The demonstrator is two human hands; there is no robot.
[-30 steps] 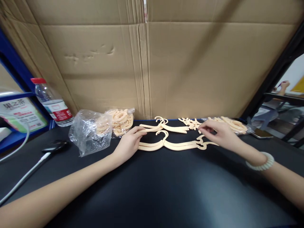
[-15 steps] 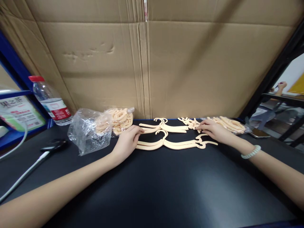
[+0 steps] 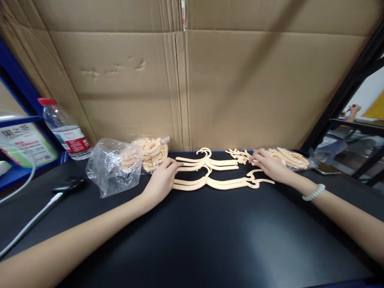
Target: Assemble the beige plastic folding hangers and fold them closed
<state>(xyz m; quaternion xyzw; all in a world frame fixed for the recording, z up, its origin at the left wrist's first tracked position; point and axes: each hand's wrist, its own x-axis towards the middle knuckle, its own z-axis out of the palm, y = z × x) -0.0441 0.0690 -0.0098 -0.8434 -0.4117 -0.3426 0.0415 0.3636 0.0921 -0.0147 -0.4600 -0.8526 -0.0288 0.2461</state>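
At left hand (image 3: 161, 179), with fingers bent nearly together, grip unclear: touched end of back hanger (image 3: 222, 163). Beside right hand (image 3: 271, 166), fingertips pinched, hold unclear: small pieces (image 3: 239, 156). Could scatter pieces by hasty pinch, skew hanger by pressing.

The person's forearms are bare, the left one (image 3: 93, 236) plain along its visible length and the right one (image 3: 348, 218) ringed at the wrist by a pale, greenish-white band (image 3: 313, 193) of rounded ridges (coiled or beaded, it is too small to tell).
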